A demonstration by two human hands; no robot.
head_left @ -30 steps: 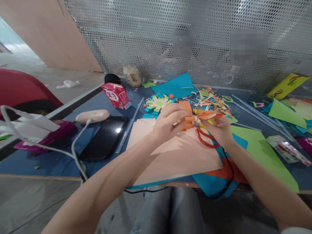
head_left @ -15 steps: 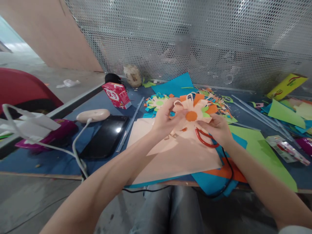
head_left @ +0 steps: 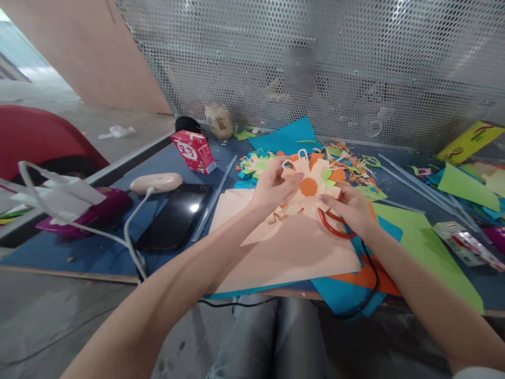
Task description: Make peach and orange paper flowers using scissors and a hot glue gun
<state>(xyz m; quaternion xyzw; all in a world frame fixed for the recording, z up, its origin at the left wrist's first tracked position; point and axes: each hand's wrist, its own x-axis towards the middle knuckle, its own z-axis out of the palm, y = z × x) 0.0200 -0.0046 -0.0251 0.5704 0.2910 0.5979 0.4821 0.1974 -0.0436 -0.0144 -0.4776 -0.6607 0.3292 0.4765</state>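
Between my hands is a paper flower (head_left: 309, 187) with peach petals, some orange and green pieces and a round orange centre. My left hand (head_left: 272, 185) pinches its left petals, the thumb lying near the centre. On the lower right, my right hand (head_left: 352, 206) grips a petal between thumb and fingers. Red-handled scissors (head_left: 335, 227) lie just under my right hand, their blades hidden. Beneath the flower are peach paper sheets (head_left: 284, 258). Another paper flower (head_left: 258, 165) with a light green centre rests behind my left hand.
A phone (head_left: 175, 217), a white cable (head_left: 128, 231) and a pink box (head_left: 194, 151) are on the left. Paper scraps (head_left: 351, 163) lie behind the flower. Green paper (head_left: 428, 252) and a small box (head_left: 457, 242) are at right. A perforated metal panel (head_left: 252, 68) stands behind the table.
The view has shifted slightly. My left thumb has drawn up and back from beside the orange centre, uncovering more peach petal. Both hands still hold the flower.
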